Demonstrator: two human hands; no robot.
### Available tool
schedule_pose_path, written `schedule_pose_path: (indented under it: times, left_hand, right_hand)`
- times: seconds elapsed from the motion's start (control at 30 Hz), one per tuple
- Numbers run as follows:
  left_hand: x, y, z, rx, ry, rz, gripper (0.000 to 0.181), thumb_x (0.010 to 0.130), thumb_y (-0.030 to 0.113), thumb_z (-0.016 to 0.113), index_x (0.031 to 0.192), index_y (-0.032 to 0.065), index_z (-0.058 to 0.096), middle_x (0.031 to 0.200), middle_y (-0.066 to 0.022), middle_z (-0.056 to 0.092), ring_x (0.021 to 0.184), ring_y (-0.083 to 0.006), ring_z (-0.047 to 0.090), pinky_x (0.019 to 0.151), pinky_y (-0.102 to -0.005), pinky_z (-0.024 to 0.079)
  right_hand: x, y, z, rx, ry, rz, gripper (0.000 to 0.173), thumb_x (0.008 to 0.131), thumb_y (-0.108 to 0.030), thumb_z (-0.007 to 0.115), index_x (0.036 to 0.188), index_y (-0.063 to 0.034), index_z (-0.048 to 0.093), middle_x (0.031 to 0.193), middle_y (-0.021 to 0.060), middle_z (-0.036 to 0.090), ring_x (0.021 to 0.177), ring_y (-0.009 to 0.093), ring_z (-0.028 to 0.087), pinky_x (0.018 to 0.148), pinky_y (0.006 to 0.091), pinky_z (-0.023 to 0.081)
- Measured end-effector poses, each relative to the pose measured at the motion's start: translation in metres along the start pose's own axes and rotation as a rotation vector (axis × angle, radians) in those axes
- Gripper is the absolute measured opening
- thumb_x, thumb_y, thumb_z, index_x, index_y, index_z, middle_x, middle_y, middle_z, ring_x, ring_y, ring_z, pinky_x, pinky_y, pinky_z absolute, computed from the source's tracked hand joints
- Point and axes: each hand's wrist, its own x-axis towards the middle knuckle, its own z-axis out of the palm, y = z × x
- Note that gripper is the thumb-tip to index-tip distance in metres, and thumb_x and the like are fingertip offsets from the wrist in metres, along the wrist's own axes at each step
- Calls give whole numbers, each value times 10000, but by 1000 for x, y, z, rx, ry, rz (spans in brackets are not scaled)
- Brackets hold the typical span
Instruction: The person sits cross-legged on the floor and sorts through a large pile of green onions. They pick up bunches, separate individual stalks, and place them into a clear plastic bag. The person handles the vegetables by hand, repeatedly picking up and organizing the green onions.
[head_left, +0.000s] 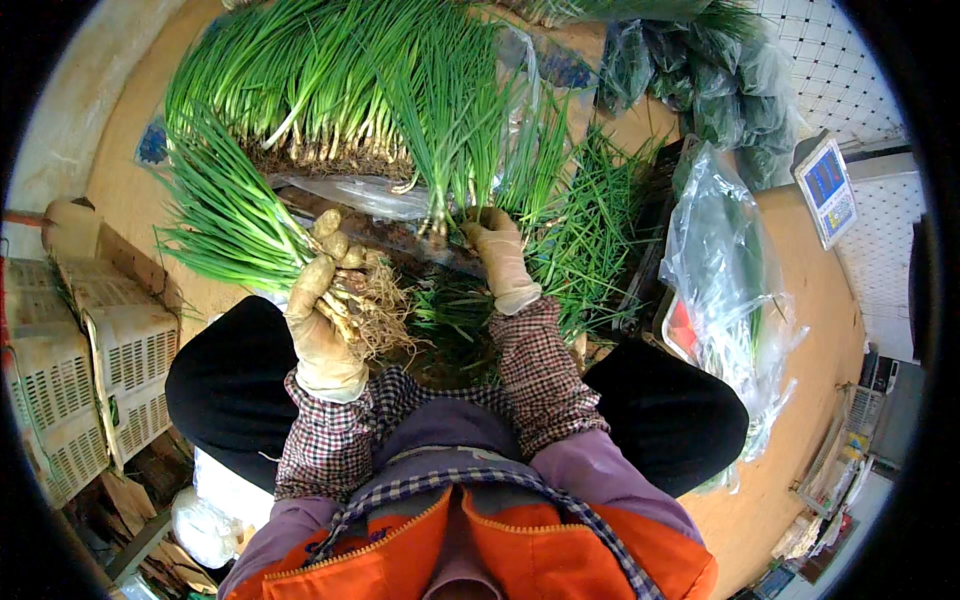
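My left hand (324, 292), in a soiled pale glove, is closed around a bunch of green onions (236, 217); their leaves point to the upper left and their matted roots hang out on the right. My right hand (496, 247), gloved too, is at the root ends of a few upright green onions (454, 161) in the middle; its fingertips are partly hidden, so its grip is unclear. Behind both hands lies a large pile of green onions (315, 90) with soil on the roots. Loose green leaves (592, 247) are heaped right of my right hand.
Clear plastic bags holding greens (724, 262) lie on the right over a scale, whose display (825, 187) stands beyond. More bagged greens (712, 82) are piled at the back right. Plastic crates (131, 360) stand at the left. A dark crate (660, 225) edges the leaf heap.
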Motion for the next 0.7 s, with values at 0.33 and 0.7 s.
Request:
schedule_pose_path:
  times: [0.33,0.7]
  left_hand:
    - [1,-1,-9,-8,20,-25,420,777,97,533,1178,5,449,885,-26,585,773,-146,506,759,-292,425]
    - [2,-5,-2,-55,14,-198,368,753,3,521,1116,-47,489,1045,-124,543,948,-222,517,813,-343,460]
  right_hand:
    - [-16,-40,0,-977,437,-438,530,720,-326,672,1071,32,500,878,164,577,859,305,540,772,405,432]
    - [-26,-60,-17,548,-357,176,228,837,-119,528,1001,28,587,817,79,634,632,101,523,599,195,413]
